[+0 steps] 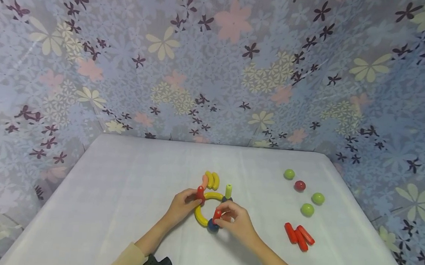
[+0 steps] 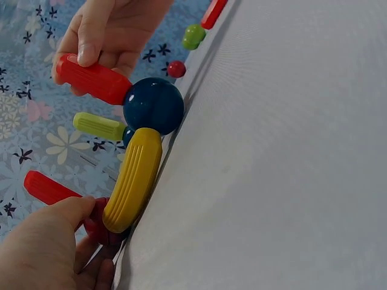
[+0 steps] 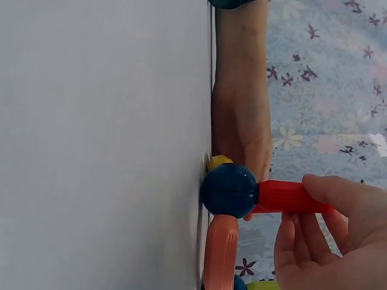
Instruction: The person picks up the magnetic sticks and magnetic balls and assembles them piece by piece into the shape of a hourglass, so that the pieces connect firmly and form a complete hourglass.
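A ring of curved toy rods joined by balls lies on the table. My left hand (image 1: pixel 182 208) grips the dark red ball (image 2: pixel 95 225) at its left, from which a red rod (image 2: pixel 49 186) stands up. With thumb and fingers, my right hand (image 1: pixel 242 225) pinches another red rod (image 2: pixel 100 83), upright on the near blue ball (image 2: pixel 153 106). A yellow curved rod (image 2: pixel 134 181) links these two balls. A salmon curved rod (image 3: pixel 221 251) runs from the near blue ball toward a farther one bearing an upright light green rod (image 1: pixel 228 191); my right hand mostly hides it in the head view.
Behind the ring lie yellow curved rods (image 1: pixel 215 181) and a salmon curved rod (image 1: pixel 204 182). At the right are several green balls (image 1: pixel 307 210), a dark red ball (image 1: pixel 300 186) and loose red rods (image 1: pixel 301 240). A patterned cloth hangs behind the white-covered table (image 1: pixel 139 164).
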Demonstrator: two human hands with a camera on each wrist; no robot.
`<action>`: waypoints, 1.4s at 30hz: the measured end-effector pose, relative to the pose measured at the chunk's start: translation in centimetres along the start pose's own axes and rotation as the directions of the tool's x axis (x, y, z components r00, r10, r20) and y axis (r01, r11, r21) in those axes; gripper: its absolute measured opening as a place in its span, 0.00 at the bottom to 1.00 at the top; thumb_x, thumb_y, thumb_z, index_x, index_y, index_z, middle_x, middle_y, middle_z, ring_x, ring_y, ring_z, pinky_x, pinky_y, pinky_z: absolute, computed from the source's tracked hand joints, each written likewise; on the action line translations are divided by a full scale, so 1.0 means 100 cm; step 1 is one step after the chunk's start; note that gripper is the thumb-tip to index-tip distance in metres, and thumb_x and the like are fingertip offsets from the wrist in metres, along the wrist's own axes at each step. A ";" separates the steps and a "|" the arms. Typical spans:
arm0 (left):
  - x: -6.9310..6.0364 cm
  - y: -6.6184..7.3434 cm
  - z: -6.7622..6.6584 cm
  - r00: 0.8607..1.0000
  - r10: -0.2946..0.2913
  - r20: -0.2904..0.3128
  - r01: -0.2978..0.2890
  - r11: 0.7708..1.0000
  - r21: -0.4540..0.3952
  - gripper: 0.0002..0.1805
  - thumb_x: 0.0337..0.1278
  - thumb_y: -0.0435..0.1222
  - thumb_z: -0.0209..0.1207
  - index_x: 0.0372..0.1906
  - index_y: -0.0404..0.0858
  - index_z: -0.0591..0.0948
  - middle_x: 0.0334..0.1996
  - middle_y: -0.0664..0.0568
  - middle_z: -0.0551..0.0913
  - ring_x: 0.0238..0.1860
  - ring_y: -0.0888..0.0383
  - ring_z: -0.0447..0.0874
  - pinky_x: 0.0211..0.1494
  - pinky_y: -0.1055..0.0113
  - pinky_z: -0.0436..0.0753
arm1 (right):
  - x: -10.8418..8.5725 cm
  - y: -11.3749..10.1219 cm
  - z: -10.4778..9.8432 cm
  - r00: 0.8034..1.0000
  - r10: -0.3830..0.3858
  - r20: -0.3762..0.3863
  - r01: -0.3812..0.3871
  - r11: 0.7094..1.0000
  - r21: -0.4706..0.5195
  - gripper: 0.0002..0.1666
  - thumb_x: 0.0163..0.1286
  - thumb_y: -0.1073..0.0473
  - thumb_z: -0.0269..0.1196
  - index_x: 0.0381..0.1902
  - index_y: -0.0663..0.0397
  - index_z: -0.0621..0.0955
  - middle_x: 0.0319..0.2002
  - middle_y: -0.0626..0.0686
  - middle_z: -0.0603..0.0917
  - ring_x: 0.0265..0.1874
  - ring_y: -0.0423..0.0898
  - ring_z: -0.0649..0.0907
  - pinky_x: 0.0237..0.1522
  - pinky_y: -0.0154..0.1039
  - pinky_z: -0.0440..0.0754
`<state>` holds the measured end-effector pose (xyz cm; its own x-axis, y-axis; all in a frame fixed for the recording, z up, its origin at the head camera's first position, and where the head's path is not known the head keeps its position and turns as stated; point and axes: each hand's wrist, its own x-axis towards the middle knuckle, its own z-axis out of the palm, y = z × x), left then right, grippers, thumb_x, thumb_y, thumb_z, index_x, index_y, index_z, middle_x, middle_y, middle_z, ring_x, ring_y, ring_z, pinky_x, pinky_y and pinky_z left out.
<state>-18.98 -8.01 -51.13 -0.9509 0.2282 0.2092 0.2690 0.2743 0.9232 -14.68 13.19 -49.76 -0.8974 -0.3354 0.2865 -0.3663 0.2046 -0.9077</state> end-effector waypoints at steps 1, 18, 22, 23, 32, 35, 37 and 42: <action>-0.001 0.005 -0.001 1.000 0.003 0.007 -0.003 1.000 0.001 0.14 0.58 0.29 0.60 0.49 0.29 0.80 0.46 0.39 0.83 0.51 0.43 0.80 0.62 0.50 0.74 | 0.000 0.000 0.000 1.000 0.005 0.003 -0.005 1.000 -0.004 0.17 0.56 0.65 0.69 0.43 0.67 0.78 0.39 0.63 0.81 0.31 0.37 0.80 0.36 0.31 0.82; 0.008 -0.026 0.003 1.000 -0.015 -0.018 0.016 0.999 0.044 0.17 0.58 0.38 0.61 0.52 0.38 0.80 0.49 0.46 0.83 0.52 0.50 0.80 0.60 0.53 0.77 | -0.005 -0.004 -0.042 0.956 0.011 -0.295 -0.070 0.979 -0.190 0.07 0.63 0.67 0.63 0.40 0.63 0.82 0.37 0.57 0.86 0.38 0.32 0.79 0.41 0.30 0.80; 0.008 -0.025 0.002 1.000 -0.018 -0.014 0.019 0.999 0.040 0.17 0.57 0.37 0.62 0.52 0.38 0.80 0.49 0.46 0.83 0.52 0.50 0.80 0.60 0.53 0.78 | -0.009 -0.013 -0.063 0.914 0.004 -0.405 -0.105 0.968 -0.227 0.07 0.61 0.72 0.62 0.38 0.67 0.82 0.36 0.64 0.85 0.35 0.30 0.79 0.39 0.26 0.79; 0.007 -0.025 0.002 1.000 -0.019 -0.015 0.019 0.999 0.040 0.17 0.57 0.37 0.61 0.52 0.38 0.80 0.49 0.46 0.83 0.52 0.50 0.80 0.60 0.53 0.78 | -0.009 -0.014 -0.069 0.901 -0.002 -0.433 -0.108 0.967 -0.230 0.07 0.60 0.73 0.62 0.37 0.69 0.81 0.35 0.65 0.85 0.34 0.29 0.79 0.38 0.25 0.78; 0.007 -0.024 0.003 1.000 -0.020 -0.017 0.020 0.999 0.043 0.17 0.59 0.38 0.61 0.52 0.38 0.80 0.48 0.46 0.83 0.51 0.49 0.80 0.60 0.52 0.77 | -0.021 0.032 -0.137 0.753 0.005 -0.658 -0.252 0.926 -0.281 0.11 0.59 0.69 0.65 0.41 0.65 0.82 0.37 0.61 0.86 0.32 0.20 0.75 0.38 0.15 0.72; 0.007 -0.025 0.003 1.000 -0.016 -0.019 0.017 0.999 0.037 0.16 0.58 0.38 0.61 0.51 0.38 0.80 0.48 0.47 0.84 0.50 0.50 0.80 0.60 0.53 0.78 | -0.028 0.042 -0.154 0.698 0.055 -0.714 -0.348 0.897 -0.272 0.13 0.58 0.68 0.65 0.43 0.64 0.83 0.38 0.56 0.86 0.30 0.19 0.74 0.37 0.14 0.72; 0.007 -0.026 0.003 1.000 -0.014 -0.023 0.015 1.000 0.027 0.16 0.58 0.37 0.61 0.51 0.39 0.80 0.47 0.47 0.84 0.50 0.50 0.80 0.60 0.53 0.78 | -0.032 0.046 -0.163 0.672 0.098 -0.734 -0.414 0.871 -0.263 0.14 0.58 0.68 0.65 0.44 0.62 0.83 0.40 0.55 0.86 0.32 0.21 0.74 0.40 0.16 0.70; 0.006 -0.028 0.004 1.000 -0.013 -0.027 0.013 1.000 -0.001 0.16 0.57 0.36 0.62 0.51 0.38 0.80 0.47 0.46 0.84 0.51 0.49 0.80 0.61 0.51 0.77 | -0.041 0.049 -0.174 0.661 0.225 -0.716 -0.511 0.833 -0.210 0.20 0.60 0.69 0.58 0.52 0.65 0.79 0.52 0.64 0.81 0.52 0.45 0.77 0.58 0.41 0.72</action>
<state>-20.29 -8.23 -53.72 -0.9580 0.1994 0.2059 0.2565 0.2760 0.9263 -17.07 31.53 -50.04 -0.8516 0.4828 0.2042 0.1021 0.5348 -0.8388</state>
